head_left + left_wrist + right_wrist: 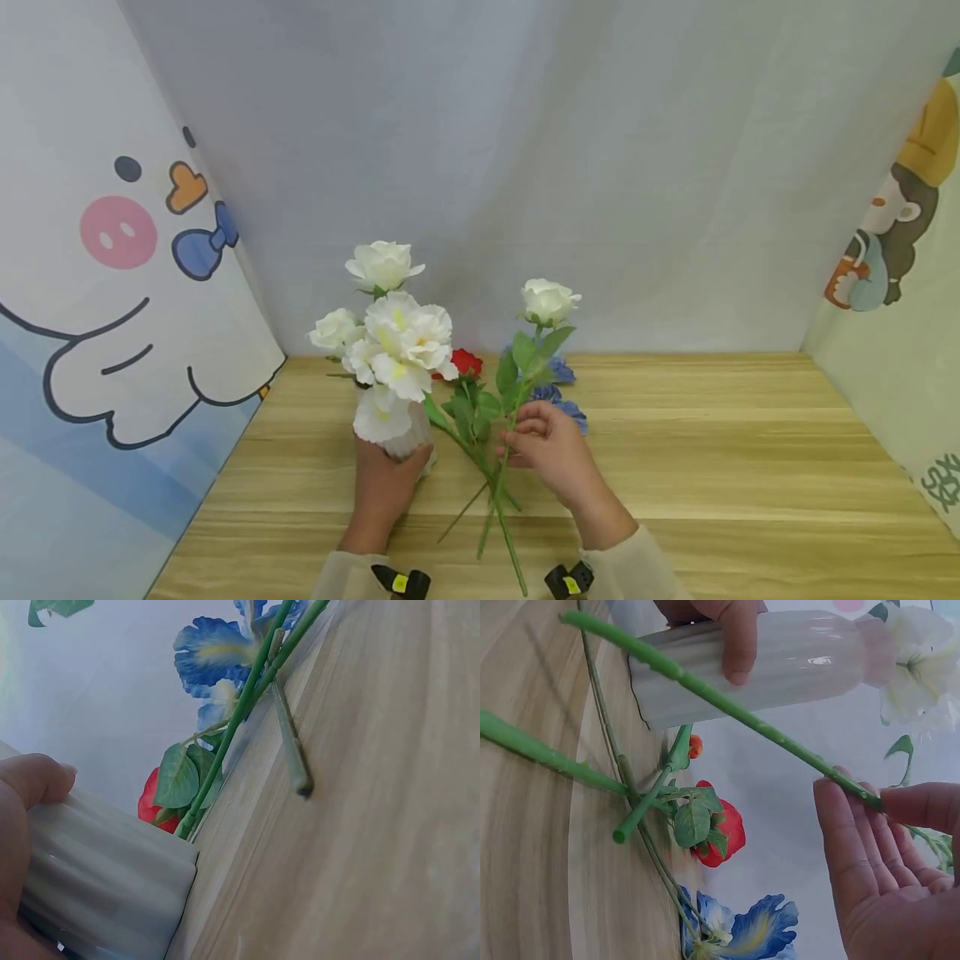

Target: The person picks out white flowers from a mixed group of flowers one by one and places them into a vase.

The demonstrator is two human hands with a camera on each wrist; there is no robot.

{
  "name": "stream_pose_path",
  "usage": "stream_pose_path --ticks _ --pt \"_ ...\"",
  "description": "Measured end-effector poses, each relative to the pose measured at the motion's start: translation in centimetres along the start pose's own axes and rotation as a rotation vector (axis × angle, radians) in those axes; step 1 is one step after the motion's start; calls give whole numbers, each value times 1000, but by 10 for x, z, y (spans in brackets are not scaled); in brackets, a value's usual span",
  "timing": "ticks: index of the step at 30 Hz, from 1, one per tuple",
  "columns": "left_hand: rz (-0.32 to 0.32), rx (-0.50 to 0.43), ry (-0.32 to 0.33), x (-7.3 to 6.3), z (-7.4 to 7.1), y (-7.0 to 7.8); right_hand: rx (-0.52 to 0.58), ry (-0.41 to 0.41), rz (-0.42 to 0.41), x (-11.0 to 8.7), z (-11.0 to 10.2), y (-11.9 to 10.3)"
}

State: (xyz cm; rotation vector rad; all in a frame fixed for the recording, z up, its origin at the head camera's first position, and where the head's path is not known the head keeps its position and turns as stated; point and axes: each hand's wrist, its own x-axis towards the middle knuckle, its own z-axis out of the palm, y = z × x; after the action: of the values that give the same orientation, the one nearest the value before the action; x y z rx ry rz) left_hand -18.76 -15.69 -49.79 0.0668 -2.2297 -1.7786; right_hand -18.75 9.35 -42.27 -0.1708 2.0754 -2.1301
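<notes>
My left hand [384, 483] grips a white ribbed vase [414, 435] near the table's middle left. White roses and a ruffled white iris [401, 342] stand in it, hiding its mouth in the head view. To the right, a single white rose [550, 302] is held upright by my right hand [564, 457], its green stem [742, 712] pinched between thumb and fingers. In the right wrist view that stem crosses in front of the vase [802, 671]. The left wrist view shows the vase's base [112, 877] on the table, with my thumb against its side.
A red rose [468, 363] and blue irises [570, 414] lie on the wooden table [712, 467] behind my right hand. Their stems cross between my hands. A grey-white cloth [637, 208] hangs at the back, with printed cloths at both sides.
</notes>
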Motion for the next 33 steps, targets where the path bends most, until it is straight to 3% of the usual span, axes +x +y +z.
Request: stream_pose_path --ticks 6,15,33 --pt "3 -8 5 0 0 -1 -62 9 -141 -2 5 -4" --pt "25 -24 6 1 -1 -4 -39 11 -269 -2 10 -17" --pt "27 2 28 2 2 -6 185 71 -642 1 25 -49"
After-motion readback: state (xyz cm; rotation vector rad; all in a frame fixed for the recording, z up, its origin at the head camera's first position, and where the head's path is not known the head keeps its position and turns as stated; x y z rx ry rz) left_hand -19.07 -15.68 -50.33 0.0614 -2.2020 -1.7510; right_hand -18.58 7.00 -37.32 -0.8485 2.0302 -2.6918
